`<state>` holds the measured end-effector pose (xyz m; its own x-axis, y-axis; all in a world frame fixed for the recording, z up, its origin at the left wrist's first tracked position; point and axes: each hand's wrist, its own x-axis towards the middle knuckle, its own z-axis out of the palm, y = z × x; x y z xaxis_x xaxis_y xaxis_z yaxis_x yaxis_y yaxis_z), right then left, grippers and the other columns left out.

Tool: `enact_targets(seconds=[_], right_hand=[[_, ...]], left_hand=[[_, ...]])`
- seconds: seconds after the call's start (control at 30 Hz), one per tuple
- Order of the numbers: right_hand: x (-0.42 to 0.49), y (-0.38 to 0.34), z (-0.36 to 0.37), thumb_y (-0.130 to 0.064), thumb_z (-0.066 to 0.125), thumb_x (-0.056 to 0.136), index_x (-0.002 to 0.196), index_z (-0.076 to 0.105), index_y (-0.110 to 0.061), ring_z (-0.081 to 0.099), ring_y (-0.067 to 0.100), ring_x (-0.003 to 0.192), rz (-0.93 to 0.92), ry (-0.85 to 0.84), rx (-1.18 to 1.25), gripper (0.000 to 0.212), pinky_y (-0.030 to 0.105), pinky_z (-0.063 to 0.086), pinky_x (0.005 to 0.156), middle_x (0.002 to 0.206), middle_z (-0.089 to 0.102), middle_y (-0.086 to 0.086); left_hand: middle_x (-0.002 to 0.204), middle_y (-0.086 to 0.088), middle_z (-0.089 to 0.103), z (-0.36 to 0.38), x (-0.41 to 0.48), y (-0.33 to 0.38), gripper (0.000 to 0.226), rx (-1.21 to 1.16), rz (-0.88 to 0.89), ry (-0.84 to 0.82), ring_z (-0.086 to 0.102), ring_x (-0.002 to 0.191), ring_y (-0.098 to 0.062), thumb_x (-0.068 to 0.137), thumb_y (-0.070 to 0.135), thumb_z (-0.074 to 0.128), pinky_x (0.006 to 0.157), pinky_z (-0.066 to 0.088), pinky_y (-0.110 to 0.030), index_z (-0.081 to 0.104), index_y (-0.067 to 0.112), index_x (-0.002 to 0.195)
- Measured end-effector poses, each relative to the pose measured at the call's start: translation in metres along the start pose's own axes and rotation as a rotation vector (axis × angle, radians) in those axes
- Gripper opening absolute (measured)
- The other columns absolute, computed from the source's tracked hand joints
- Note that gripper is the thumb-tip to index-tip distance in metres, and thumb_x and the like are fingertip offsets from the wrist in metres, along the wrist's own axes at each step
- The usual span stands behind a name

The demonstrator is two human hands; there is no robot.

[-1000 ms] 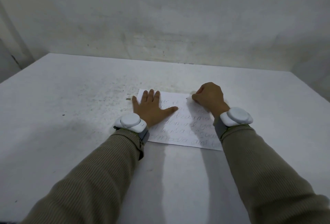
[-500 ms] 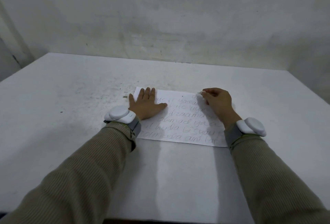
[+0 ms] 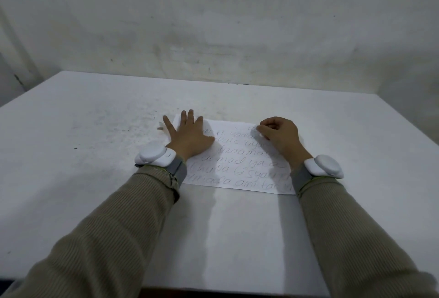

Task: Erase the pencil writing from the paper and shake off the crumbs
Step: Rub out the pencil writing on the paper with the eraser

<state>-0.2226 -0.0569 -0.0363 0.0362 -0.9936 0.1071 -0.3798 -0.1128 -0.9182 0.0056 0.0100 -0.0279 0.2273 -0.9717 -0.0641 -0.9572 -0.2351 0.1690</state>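
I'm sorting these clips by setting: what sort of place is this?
Probably a plain workspace set up for recording: a white table against a stained, scuffed wall, a handwritten sheet of paper on it, and white sensor-like bands on both wrists.

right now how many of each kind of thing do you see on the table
paper: 1
hands: 2, left hand, right hand
wrist trackers: 2, left tracker, right tracker
eraser: 1, barely showing in right hand
total: 6

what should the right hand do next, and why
Probably rub short strokes across the top line. The right hand pinches what looks like an eraser at the paper's upper right, the left hand presses it flat, and several pencil lines are unerased.
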Motion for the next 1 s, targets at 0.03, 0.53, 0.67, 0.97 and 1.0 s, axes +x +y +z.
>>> enact_targets(seconds=[0.03,0.53,0.67,0.97,1.0], right_hand=[[0.001,0.000,-0.001,-0.016,0.072,0.081,0.087,0.072,-0.010,0.060,0.011,0.069,0.000,-0.019,0.007,0.008,0.026,0.052,0.075,0.076,0.068,0.000],[0.016,-0.027,-0.021,-0.008,0.058,0.089,0.092,0.072,-0.023,0.059,0.011,0.072,-0.096,-0.307,-0.390,0.021,0.024,0.051,0.076,0.092,0.069,0.005],[0.017,-0.025,-0.026,-0.009,0.066,0.081,0.089,0.071,-0.018,0.059,0.011,0.071,-0.155,-0.170,-0.410,0.013,0.026,0.052,0.079,0.082,0.067,0.000],[0.019,-0.017,-0.025,-0.009,0.066,0.079,0.085,0.074,-0.017,0.059,0.007,0.075,-0.193,-0.099,-0.488,0.013,0.009,0.041,0.065,0.076,0.068,-0.003],[0.018,-0.015,-0.023,-0.009,0.066,0.078,0.085,0.073,-0.016,0.059,0.009,0.077,-0.204,-0.088,-0.509,0.012,0.012,0.042,0.066,0.077,0.069,-0.002]], left_hand=[[0.166,-0.006,-0.006,0.001,-0.001,0.006,0.073,0.010,0.006,0.019,-0.013,0.151,-0.022,0.098,0.055,0.037,0.107,-0.020,-0.066,0.015,0.020,0.157],[0.161,-0.011,0.015,0.008,-0.014,0.076,0.098,-0.032,0.051,0.045,0.007,0.149,-0.029,0.071,0.083,0.055,0.119,-0.002,-0.051,0.042,0.019,0.145],[0.153,-0.014,0.022,0.005,-0.005,0.068,0.087,-0.055,0.086,0.008,0.018,0.141,-0.033,0.078,0.077,0.057,0.113,0.018,-0.044,0.045,0.016,0.139],[0.153,-0.017,0.027,0.019,-0.009,0.074,0.106,-0.155,0.036,0.013,0.022,0.142,-0.032,0.068,0.086,0.037,0.115,0.016,-0.045,0.037,0.012,0.143],[0.159,-0.018,0.018,0.022,-0.013,0.078,0.121,-0.153,0.023,0.031,0.014,0.147,-0.031,0.058,0.092,0.027,0.118,0.010,-0.046,0.031,0.012,0.149]])
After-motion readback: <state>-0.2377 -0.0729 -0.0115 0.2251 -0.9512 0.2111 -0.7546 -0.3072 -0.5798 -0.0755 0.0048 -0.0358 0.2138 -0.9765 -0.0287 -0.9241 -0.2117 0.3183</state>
